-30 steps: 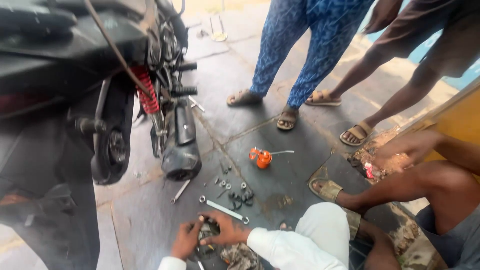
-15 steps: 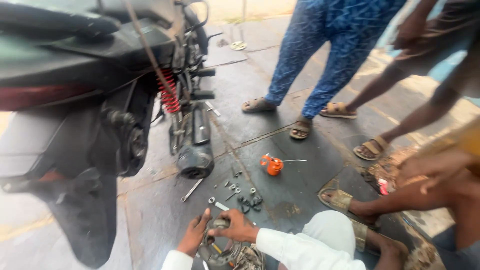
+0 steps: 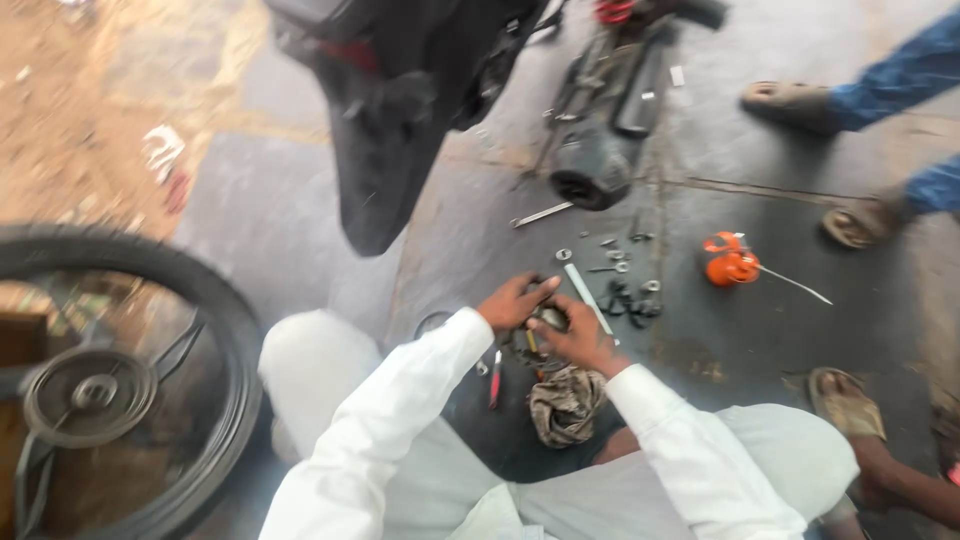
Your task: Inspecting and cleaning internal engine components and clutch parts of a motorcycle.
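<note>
No box or tray anywhere: loose nuts and bolts [image 3: 625, 290] scattered straight on the grey concrete floor [image 3: 760, 90], beside a long silver wrench [image 3: 588, 297] and an orange oil can [image 3: 729, 259] with a thin spout. Crumpled rag [image 3: 565, 403] on the floor just below the hands; a red-handled screwdriver [image 3: 495, 377] beside it.

Both forearms in white sleeves, reaching forward and down between the knees, meeting low over the floor. Left hand [image 3: 514, 302] above, fingers curled down; right hand [image 3: 580, 341] below, palm turned inward. Both closed together around a small dark metal part [image 3: 549, 319], held just above the rag, near the wrench. Exact hold hard to read through the blur, probably fingertips pinching from both sides.

Black scooter body [image 3: 400, 110] raised ahead, exhaust muffler [image 3: 592, 175] close by. Loose spoked wheel [image 3: 110, 385] at the left. Sandalled feet [image 3: 790, 100] of other people at the right edge.
</note>
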